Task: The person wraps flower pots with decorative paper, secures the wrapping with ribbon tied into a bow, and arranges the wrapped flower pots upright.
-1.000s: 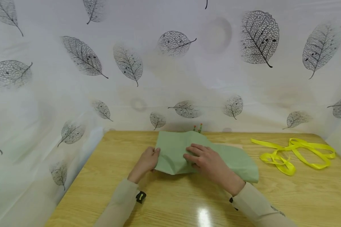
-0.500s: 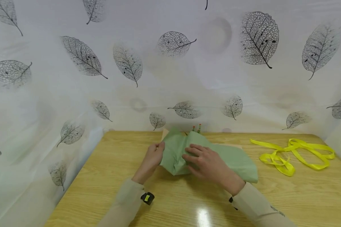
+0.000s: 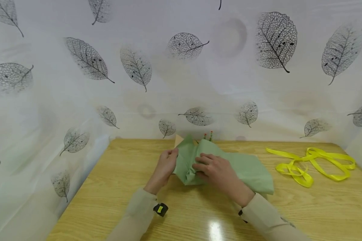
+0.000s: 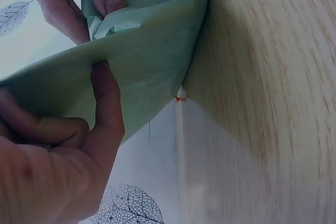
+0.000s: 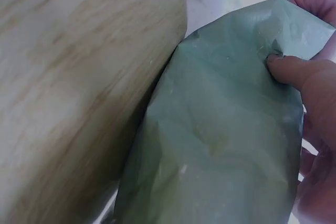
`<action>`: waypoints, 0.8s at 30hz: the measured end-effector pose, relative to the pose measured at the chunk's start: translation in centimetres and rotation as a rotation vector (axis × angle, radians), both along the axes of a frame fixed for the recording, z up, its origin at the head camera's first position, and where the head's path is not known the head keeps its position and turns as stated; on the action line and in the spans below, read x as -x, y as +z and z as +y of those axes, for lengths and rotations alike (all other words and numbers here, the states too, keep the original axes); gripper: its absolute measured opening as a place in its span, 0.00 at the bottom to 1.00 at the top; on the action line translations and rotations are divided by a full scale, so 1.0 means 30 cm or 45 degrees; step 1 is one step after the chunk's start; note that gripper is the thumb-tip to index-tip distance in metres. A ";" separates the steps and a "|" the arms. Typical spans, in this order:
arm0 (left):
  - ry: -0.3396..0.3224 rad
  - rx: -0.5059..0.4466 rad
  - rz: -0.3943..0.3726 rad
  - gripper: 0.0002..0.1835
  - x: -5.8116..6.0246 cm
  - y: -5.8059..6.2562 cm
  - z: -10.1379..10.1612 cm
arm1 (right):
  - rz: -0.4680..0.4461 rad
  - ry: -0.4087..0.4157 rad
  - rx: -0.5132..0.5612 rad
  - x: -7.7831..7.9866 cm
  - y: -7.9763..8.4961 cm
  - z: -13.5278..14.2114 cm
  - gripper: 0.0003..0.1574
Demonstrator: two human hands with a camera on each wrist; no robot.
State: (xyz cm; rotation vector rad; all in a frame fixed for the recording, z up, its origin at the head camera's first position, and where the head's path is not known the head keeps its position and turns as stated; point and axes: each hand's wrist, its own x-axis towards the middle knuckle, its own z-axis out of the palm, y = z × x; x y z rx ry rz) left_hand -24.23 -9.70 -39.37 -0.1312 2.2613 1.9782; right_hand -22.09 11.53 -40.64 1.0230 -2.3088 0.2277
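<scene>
A sheet of green wrapping paper (image 3: 244, 164), creased and gathered at its left part, lies across the middle of the table. My left hand (image 3: 166, 164) holds its left edge; in the left wrist view the fingers (image 4: 107, 100) lie along the sheet's face. Over the gathered part my right hand (image 3: 217, 174) grips the paper, its thumb (image 5: 294, 69) pressed into a fold and the other fingers round the far side. Thin stems with small red tips (image 3: 210, 136) stick up behind the paper. What the paper covers is hidden.
Loops of yellow ribbon (image 3: 316, 164) lie at the table's right. A pale tan paper corner (image 3: 178, 140) shows behind the green sheet. The wooden table (image 3: 114, 187) meets a white leaf-print curtain (image 3: 199, 83) at the back and left.
My left hand has moved right and slightly up, folding the paper's left edge inward. This bares the tan corner. My right hand stays nearly in place on the gathered part.
</scene>
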 end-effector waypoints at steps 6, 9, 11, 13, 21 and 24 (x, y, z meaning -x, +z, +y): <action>-0.011 0.026 0.007 0.30 0.004 0.004 0.014 | -0.199 0.008 0.080 0.001 0.017 0.036 0.26; -0.008 0.051 0.014 0.30 0.006 0.013 0.023 | -0.217 0.062 0.116 0.006 0.019 0.054 0.22; -0.002 0.075 0.020 0.31 0.006 0.020 0.028 | -0.208 0.093 0.147 0.011 0.017 0.059 0.18; 0.004 0.110 0.037 0.31 0.006 0.025 0.032 | -0.191 0.123 0.185 0.017 0.014 0.063 0.15; -0.003 0.263 0.130 0.26 0.010 0.047 0.055 | -0.156 0.205 0.214 0.024 0.017 0.080 0.17; -0.014 0.310 0.155 0.24 0.012 0.062 0.067 | -0.176 0.158 0.199 0.019 0.023 0.085 0.21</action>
